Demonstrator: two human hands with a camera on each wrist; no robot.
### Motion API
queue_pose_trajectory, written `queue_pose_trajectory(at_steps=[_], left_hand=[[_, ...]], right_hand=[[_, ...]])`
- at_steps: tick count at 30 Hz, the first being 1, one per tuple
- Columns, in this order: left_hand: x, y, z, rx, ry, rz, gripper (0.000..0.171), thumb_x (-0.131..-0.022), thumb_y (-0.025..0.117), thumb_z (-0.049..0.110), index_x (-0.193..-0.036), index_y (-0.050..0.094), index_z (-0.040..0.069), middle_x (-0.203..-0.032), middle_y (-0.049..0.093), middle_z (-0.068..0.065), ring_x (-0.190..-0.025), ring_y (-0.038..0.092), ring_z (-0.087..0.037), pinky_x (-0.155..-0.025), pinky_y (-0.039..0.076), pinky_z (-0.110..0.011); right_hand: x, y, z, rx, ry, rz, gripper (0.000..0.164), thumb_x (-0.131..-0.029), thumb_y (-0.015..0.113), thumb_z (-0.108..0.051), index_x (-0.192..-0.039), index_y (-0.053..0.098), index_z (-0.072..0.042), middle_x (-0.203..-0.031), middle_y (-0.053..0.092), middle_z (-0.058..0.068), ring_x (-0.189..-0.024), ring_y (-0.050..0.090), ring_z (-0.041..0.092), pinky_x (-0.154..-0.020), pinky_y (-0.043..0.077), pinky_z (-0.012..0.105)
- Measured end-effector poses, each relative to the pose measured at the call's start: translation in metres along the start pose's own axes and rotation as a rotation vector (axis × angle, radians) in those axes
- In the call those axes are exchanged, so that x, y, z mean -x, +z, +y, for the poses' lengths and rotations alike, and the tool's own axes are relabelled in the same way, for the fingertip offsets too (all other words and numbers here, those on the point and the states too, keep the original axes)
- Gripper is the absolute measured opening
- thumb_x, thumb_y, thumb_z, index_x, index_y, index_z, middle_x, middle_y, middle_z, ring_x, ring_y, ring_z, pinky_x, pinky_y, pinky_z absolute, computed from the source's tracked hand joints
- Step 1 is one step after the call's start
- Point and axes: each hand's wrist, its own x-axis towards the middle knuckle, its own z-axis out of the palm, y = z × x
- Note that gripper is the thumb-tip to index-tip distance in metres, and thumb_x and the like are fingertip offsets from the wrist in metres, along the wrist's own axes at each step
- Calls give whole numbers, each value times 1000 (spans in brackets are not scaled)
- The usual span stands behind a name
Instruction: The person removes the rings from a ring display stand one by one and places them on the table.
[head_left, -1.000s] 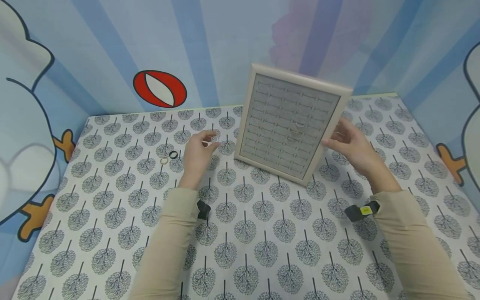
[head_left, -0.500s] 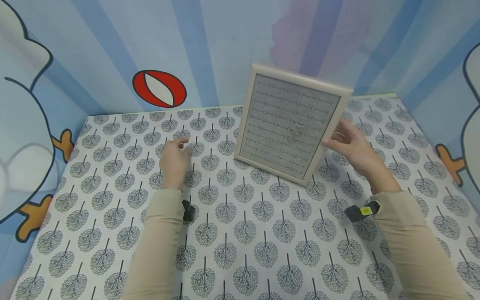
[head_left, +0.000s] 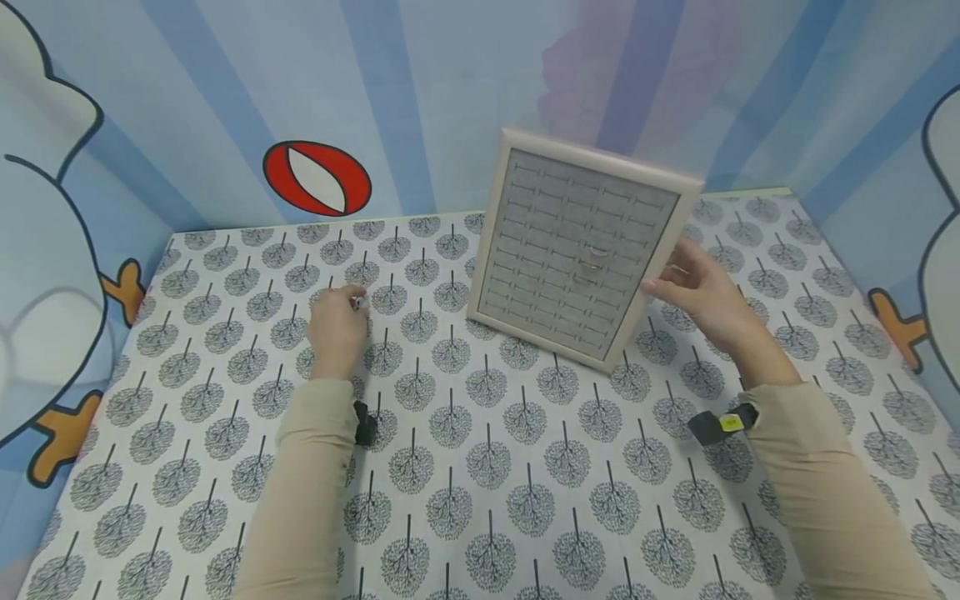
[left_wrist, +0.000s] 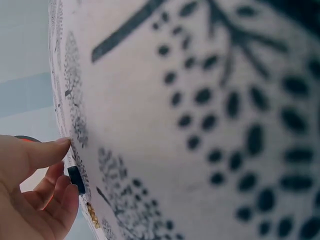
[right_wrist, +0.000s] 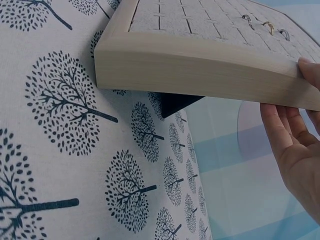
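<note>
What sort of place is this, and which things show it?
Probably a staged filming or display corner: a pale-blue striped cartoon backdrop rises behind a white cloth printed with dark trees, where a pale-framed grey ring board stands tilted.

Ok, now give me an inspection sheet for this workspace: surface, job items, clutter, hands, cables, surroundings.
Surface: tree-print cloth, lying flat.
Job items: framed ring display standing tilted, three rings in its slots; black ring and gold-coloured ring on the cloth.
Clutter: nothing seen.
Left hand: fingertips at the black ring, thumb apart from it.
Right hand: grips the display's side edge, thumb in front, fingers behind.
Cables: nothing seen.
Surroundings: printed backdrop with blue stripes and a red oval.
</note>
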Motion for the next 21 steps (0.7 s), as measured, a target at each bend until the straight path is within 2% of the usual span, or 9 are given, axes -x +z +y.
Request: queue_pose_trajectory(at_steps=[4, 8, 11, 14, 21], left_hand=[[0, 0, 0, -24, 6, -4, 32, -94, 55, 11, -125, 61, 6, -113, 61, -17, -107, 56, -35, -91, 49, -53], [0, 1, -1, -32, 11, -1, 32, -94, 56, 10, -125, 61, 6, -117, 60, -19, -112, 56, -37, -92, 49, -55], [-1, 2, -1, -38, 15, -3, 32, -94, 55, 10, -125, 61, 6, -120, 60, -21, -115, 54, -39, -93, 48, -57], [-2, 2, -1, -44, 20, -2, 33, -94, 55, 9, -125, 61, 5, -120, 60, -22, -115, 54, -40, -89, 50, -55], [0, 2, 3, -23, 28, 12, 34, -91, 53, 3, -125, 61, 3, -125, 57, -25, -116, 52, -42, -79, 55, -49]], right_hand=[[0, 0, 0, 5, -3, 0, 63, -92, 62, -16, -147, 33, -27, -133, 52, -3, -110, 53, 0, -109, 34, 59], [-1, 0, 1, 16, -23, -7, 63, -93, 61, -17, -148, 32, -27, -132, 52, -3, -110, 52, -1, -109, 34, 60], [-1, 0, 1, 24, -24, -4, 63, -93, 62, -18, -148, 33, -27, -128, 52, -8, -110, 52, -1, -109, 35, 59], [-1, -1, 1, 25, -21, -2, 63, -93, 62, -19, -147, 33, -27, -126, 53, -10, -112, 52, 2, -109, 35, 59], [0, -1, 0, 18, -6, 3, 63, -92, 62, -17, -147, 33, -27, -128, 54, -6, -114, 52, 6, -108, 35, 60]])
